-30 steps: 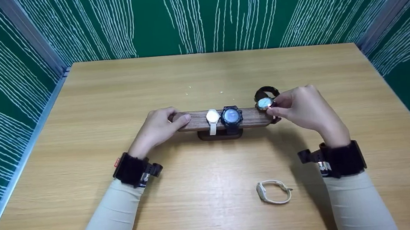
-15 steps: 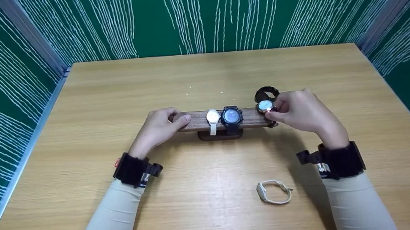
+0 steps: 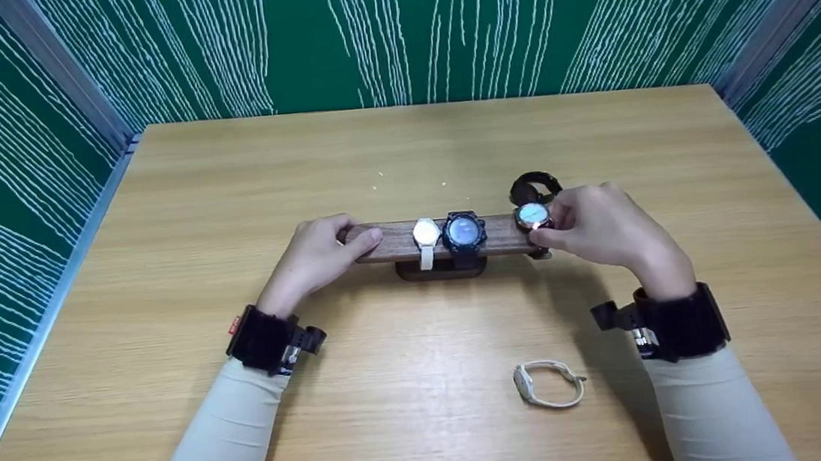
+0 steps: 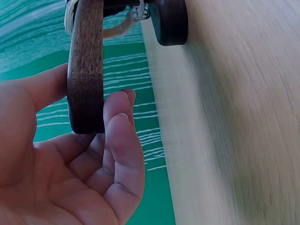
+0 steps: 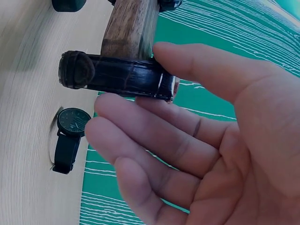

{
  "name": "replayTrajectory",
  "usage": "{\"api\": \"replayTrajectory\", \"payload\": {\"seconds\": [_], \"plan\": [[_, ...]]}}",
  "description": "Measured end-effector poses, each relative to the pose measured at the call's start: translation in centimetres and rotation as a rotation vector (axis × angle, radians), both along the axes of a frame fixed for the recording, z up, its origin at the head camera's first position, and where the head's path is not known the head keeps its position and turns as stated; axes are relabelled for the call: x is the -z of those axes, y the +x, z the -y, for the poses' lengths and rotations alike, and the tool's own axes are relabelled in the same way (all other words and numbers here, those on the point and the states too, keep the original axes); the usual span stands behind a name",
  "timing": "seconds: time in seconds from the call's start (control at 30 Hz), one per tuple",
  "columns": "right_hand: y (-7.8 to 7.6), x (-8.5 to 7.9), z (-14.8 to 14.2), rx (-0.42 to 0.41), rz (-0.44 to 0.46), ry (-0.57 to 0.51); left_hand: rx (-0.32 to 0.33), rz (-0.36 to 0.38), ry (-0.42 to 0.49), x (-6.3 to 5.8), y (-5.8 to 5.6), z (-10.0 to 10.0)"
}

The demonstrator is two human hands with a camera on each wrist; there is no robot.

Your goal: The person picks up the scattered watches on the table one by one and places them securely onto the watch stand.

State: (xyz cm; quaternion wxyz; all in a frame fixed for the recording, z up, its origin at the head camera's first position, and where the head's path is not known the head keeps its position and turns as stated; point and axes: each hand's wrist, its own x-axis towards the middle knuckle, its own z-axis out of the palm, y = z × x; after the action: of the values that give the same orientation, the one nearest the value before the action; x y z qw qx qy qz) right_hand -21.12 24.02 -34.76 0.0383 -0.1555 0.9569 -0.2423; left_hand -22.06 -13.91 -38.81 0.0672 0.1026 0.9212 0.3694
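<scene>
My left hand (image 3: 322, 255) grips the left end of a dark wooden watch stand (image 3: 393, 243), its thumb on top and fingers curled beneath, as the left wrist view shows. On the bar hang a white watch (image 3: 426, 233) and a black watch (image 3: 463, 231), side by side. At the right end my right hand (image 3: 601, 229) pinches a wristwatch with a pale round dial (image 3: 532, 215). In the right wrist view its dark leather strap (image 5: 126, 76) lies across the bar's end (image 5: 129, 33), apparently looped around it; the far side is hidden.
A black-strapped watch (image 3: 533, 185) lies on the table (image 3: 262, 177) just behind the bar's right end. Closer to me rests a white watch (image 3: 550, 384) on its side. Small pale specks dot the wood behind the stand. Green patterned panels (image 3: 407, 35) enclose the table.
My right hand has shifted slightly left, and the leather-strapped watch's lower strap has moved left onto the bar's end. The left hand and the stand hold still.
</scene>
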Motion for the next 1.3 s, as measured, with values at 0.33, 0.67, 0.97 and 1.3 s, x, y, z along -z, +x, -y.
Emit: {"api": "replayTrajectory", "payload": {"seconds": [0.33,0.67,0.97,1.3], "plan": [[0.2,-0.1,0.3,0.0,0.092,0.002,0.0,0.016,0.005,0.1,0.0,0.1],[0.4,-0.1,0.6,0.012,0.114,0.016,0.0,0.013,0.005,-0.1,0.0,0.0],[0.6,0.0,0.8,0.024,0.143,0.015,0.004,-0.005,-0.001,0.0,0.1,-0.1],[0.7,0.0,1.2,0.011,0.123,0.018,0.009,-0.021,-0.004,0.0,0.0,-0.1]]}}
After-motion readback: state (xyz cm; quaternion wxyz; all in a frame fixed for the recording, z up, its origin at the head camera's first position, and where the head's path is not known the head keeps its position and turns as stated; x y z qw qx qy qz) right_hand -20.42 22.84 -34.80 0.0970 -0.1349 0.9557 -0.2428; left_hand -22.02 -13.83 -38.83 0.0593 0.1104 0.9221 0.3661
